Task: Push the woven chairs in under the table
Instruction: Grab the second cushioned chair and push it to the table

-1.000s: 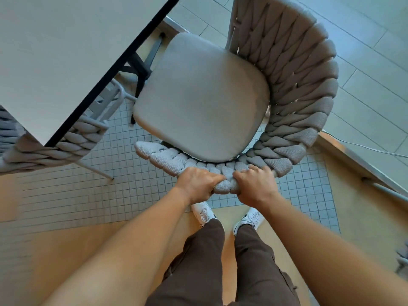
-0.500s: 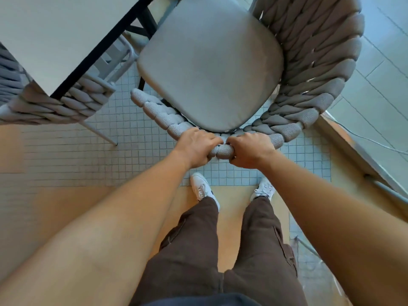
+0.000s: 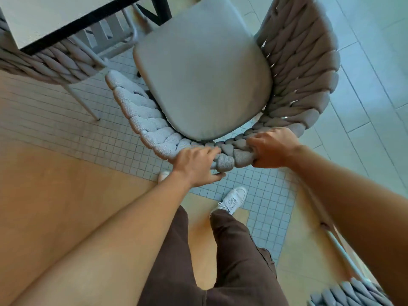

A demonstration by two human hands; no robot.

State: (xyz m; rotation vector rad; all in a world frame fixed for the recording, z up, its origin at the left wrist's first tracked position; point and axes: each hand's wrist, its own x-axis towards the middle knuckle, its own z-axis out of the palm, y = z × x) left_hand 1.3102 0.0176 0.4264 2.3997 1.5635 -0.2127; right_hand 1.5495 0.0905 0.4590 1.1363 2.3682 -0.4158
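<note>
Both hands, left [image 3: 194, 165] and right [image 3: 270, 147], clench the woven chair's [image 3: 298, 69] braided backrest rim.

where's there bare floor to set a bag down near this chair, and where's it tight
Free: the tan floor left of the left hand, bordered by the small-tile strip; also the large tiles beyond the woven chair. Tight: between that chair, the table and the second woven chair.

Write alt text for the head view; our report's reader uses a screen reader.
Seen from above, a left hand and right hand grip the braided back of a woven chair with a grey seat cushion, angled toward a white table.
</note>
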